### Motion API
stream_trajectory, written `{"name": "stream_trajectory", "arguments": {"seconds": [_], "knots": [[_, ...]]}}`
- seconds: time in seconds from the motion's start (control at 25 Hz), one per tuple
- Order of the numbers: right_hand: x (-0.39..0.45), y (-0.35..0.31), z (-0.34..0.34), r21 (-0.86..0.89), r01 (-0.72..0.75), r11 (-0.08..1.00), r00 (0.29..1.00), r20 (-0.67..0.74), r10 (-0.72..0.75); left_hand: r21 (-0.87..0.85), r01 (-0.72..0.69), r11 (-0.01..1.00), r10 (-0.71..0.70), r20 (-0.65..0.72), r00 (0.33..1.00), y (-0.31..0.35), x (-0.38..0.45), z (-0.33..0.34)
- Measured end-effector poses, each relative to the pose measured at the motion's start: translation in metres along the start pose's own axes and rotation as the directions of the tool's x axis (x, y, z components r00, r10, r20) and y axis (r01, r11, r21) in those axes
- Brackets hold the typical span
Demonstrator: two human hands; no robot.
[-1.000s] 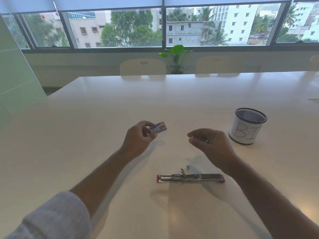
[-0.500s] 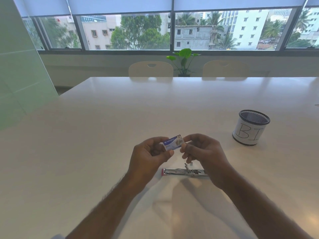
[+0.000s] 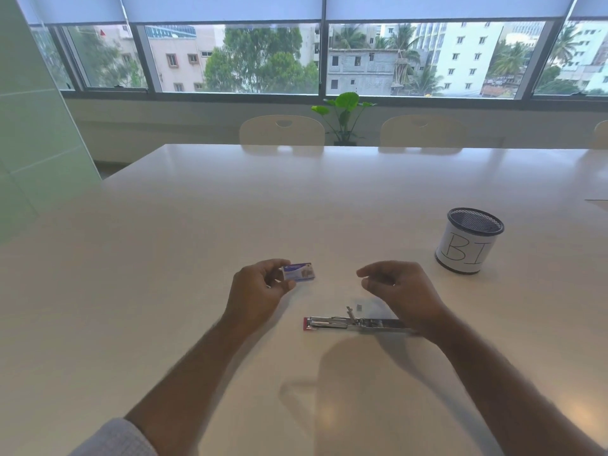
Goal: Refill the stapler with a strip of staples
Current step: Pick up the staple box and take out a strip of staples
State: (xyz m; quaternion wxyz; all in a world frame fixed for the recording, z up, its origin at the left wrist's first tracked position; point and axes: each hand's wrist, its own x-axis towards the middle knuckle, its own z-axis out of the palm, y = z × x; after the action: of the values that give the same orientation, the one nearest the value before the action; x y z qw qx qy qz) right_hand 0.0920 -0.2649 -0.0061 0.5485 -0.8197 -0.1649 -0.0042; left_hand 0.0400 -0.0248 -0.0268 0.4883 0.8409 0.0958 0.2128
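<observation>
A small blue and white staple box [image 3: 298, 272] is pinched between the thumb and fingers of my left hand [image 3: 260, 291], a little above the table. The metal stapler [image 3: 342, 322] with a red end lies opened out flat on the white table [image 3: 197, 241], just in front of both hands. My right hand [image 3: 399, 291] hovers over the stapler's right end and hides it. Its fingers are curled with thumb and forefinger close together; whether they pinch a strip of staples is too small to tell. A tiny grey piece [image 3: 359, 307] lies just behind the stapler.
A black mesh cup [image 3: 468, 241] wrapped in white paper marked "BI" stands to the right, beyond my right hand. Two pale chairs [image 3: 282, 130] and a potted plant [image 3: 344, 113] are at the table's far edge under the windows.
My right hand, which met the staple box half a second ago, has drawn away to the right. The left hand still holds the box. The stapler has not moved.
</observation>
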Motion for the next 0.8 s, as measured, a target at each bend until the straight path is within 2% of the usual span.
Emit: {"name": "stream_trajectory", "arguments": {"seconds": [0.12,0.28,0.4,0.64,0.8], "knots": [[0.004,0.007,-0.001,-0.272,0.036,0.962,0.994,0.106,-0.008,0.118,0.004,0.993,-0.001,-0.022,1.000,-0.013,0.011,0.000],[0.006,0.010,0.003,-0.431,0.122,0.894,0.973,0.230,-0.022,0.258,-0.049,0.965,0.055,-0.017,0.998,-0.024,0.027,0.000],[0.009,0.011,0.003,-0.472,0.150,0.869,0.970,0.241,-0.036,0.398,-0.014,0.917,0.030,-0.033,0.999,-0.031,0.038,0.000],[0.010,0.011,0.004,-0.481,0.172,0.860,0.969,0.240,-0.059,0.537,0.045,0.842,-0.058,0.007,0.998,-0.040,0.066,0.003],[0.017,0.009,0.000,-0.415,0.147,0.898,0.984,0.149,-0.092,0.573,0.013,0.820,-0.035,0.026,0.999,-0.044,0.085,0.009]]}}
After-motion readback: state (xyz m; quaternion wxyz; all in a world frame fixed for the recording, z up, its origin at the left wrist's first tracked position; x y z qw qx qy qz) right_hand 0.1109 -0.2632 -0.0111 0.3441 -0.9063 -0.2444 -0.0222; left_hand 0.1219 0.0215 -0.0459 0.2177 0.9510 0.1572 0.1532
